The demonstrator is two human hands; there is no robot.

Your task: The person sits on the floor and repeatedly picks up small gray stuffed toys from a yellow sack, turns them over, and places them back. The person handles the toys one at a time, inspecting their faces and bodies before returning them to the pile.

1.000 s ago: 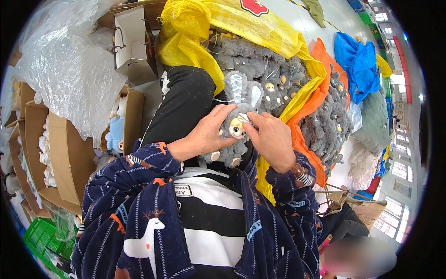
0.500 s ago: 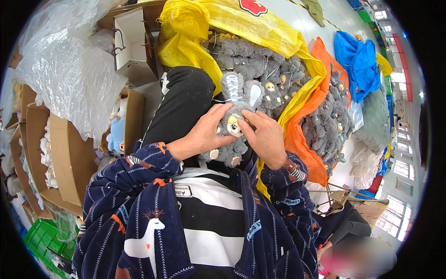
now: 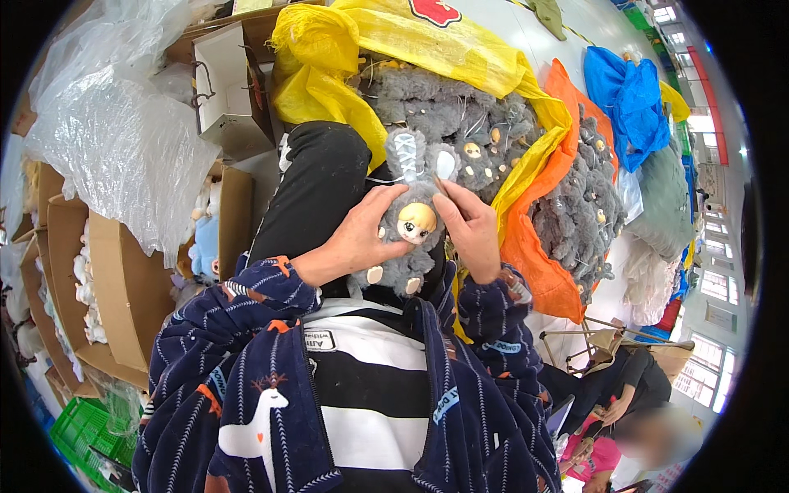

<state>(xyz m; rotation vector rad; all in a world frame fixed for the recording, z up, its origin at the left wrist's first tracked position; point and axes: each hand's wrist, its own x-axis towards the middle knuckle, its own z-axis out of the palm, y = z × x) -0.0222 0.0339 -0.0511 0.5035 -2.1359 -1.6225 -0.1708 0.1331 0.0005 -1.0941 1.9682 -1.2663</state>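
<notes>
A grey plush toy (image 3: 417, 223) with long ears is held upright over the person's lap, just beside the lower edge of an open yellow sack (image 3: 485, 49). The left hand (image 3: 357, 238) grips it from the side, fingers behind the head and thumb under the pale face with its yellow fringe. The right hand (image 3: 470, 228) is at the other side of the head, thumb and fingertips close together near the base of an ear; whether they pinch fur or something thin, I cannot tell. The toy's pale feet point toward the person's striped shirt (image 3: 374, 427).

More grey toys (image 3: 431, 103) fill the yellow sack. Along its right edge lies an orange sack (image 3: 534, 271), also holding grey toys, with a blue sack (image 3: 625, 107) near its upper end. To the left, clear plastic (image 3: 115, 148) hangs over cardboard boxes (image 3: 123, 296) with white toys (image 3: 88, 287) and a blue toy (image 3: 204, 246) in them. A green crate (image 3: 86, 431) is near the boxes' lower end. Another person (image 3: 596, 456) is at the lower right.
</notes>
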